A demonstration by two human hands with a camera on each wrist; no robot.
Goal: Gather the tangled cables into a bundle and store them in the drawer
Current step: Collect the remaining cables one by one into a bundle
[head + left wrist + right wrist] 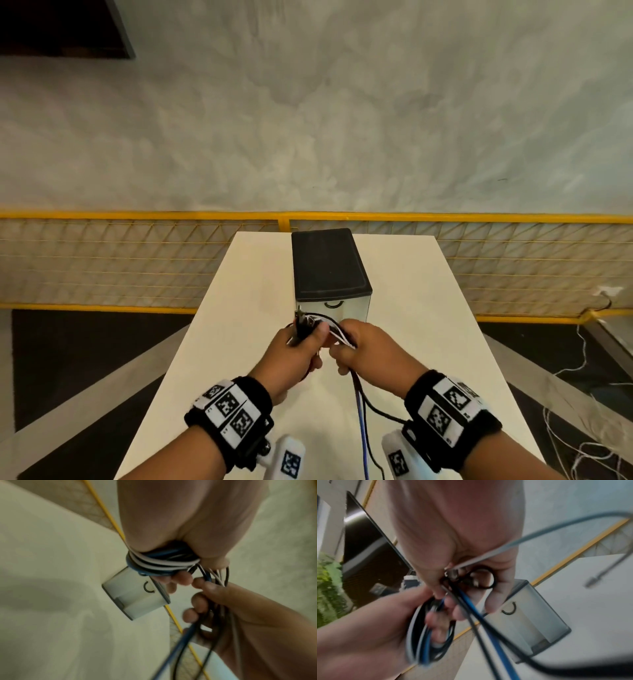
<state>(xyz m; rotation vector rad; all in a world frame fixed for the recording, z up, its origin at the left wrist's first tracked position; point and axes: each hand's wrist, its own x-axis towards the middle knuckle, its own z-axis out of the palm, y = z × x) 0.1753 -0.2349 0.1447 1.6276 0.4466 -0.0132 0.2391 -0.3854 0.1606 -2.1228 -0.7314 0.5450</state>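
A coil of white, blue and black cables (159, 564) is looped around the fingers of my left hand (303, 342), which grips it just above the table. My right hand (354, 346) holds the loose strands right beside the coil. From that hand, blue and black cable tails (361, 421) trail back toward me over the table. In the right wrist view the coil (423, 635) sits in my left palm while the blue strand (488, 622) runs out of my right hand (467, 577). The small drawer unit (330, 263) stands just beyond both hands, its drawer front (334, 308) with a black ring handle looking closed.
The white table (428, 342) is narrow and runs away from me. A yellow mesh fence (137, 260) stands behind its far end. Loose white cords (579, 428) lie on the dark floor to the right.
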